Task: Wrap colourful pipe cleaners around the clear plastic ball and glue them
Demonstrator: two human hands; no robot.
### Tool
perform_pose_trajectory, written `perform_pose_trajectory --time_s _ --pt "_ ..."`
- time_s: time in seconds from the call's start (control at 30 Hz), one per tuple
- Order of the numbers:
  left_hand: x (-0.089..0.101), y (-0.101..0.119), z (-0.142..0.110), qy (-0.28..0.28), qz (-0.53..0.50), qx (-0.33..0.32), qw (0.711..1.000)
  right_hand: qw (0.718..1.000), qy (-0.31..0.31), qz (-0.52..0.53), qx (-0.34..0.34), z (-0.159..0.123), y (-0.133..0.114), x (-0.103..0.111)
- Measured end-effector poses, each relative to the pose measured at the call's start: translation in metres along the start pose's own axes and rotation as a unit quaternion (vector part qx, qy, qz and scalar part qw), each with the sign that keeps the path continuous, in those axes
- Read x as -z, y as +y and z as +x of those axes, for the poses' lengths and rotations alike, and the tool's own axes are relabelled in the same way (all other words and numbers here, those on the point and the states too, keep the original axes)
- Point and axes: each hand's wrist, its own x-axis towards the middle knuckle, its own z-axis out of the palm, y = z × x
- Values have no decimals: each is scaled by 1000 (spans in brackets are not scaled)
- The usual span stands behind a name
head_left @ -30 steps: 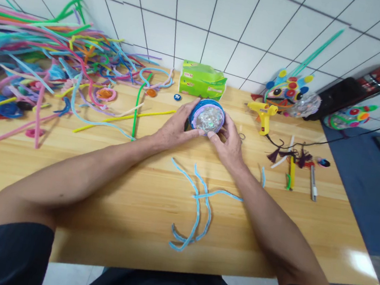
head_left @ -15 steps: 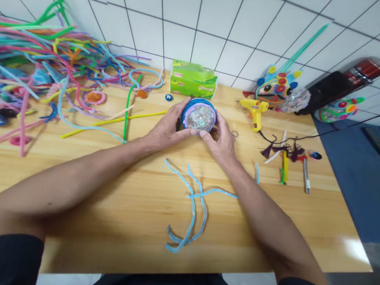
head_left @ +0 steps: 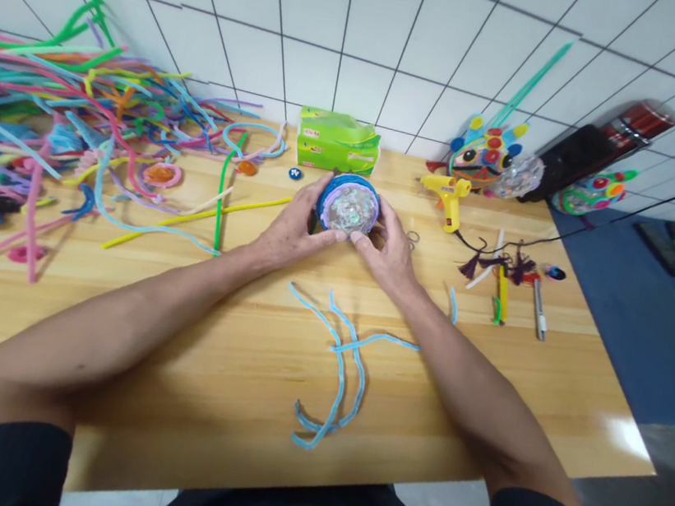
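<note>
Head view: one round piece point(head_left: 351, 209), ringed in blue and purple around a shiny, crumpled clear centre, sits in a two-handed grip.

Left hand point(head_left: 298, 231) and right hand point(head_left: 392, 254) grasp its opposite sides, thumbs at the near rim, just in front of the single green-printed packet point(head_left: 338, 143) on the pale wooden desk point(head_left: 218, 403); its clear face points up towards the camera, its outline round, without a distinct long axis. Well in front of the packet, three long light-blue fuzzy stems point(head_left: 341, 378) cross, two running mostly near-to-far and one left-to-right; right of it are one yellow plastic glue gun point(head_left: 451, 202) and two colourful decorated figures point(head_left: 484, 154).
</note>
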Motion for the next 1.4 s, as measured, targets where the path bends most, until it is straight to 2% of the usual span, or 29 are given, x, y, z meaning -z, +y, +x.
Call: perform_pose_trajectory --time_s 0.13,0.37,0.57,0.7,0.8,0.97,1.1,1.27,1.33,1.4 --pt "-1 2 -1 3 -15 8 1000 1000 1 6 -7 -1 0 0" --pt "-1 4 -1 -1 -20 17 1000 999 23 -16 25 -1 3 2" --pt "-2 7 -1 4 -38 24 999 995 80 -25 58 -2 7 0" --pt "-3 8 -1 4 -51 36 998 985 159 -28 67 -4 -5 6" --pt "-4 6 0 6 -52 41 998 983 180 -11 46 -7 -26 14" --pt "-6 2 2 13 -49 36 998 990 132 -9 46 -16 -68 23" --pt "-7 2 3 17 -49 30 998 997 27 -14 75 -22 -97 23" --pt "-5 5 3 11 -47 45 998 983 -36 -68 168 -30 -149 35" --pt "-4 6 3 8 -49 50 997 971 -79 -83 211 -32 -174 41" --pt "-4 7 2 6 -51 51 997 962 -131 -82 223 -34 -192 45"
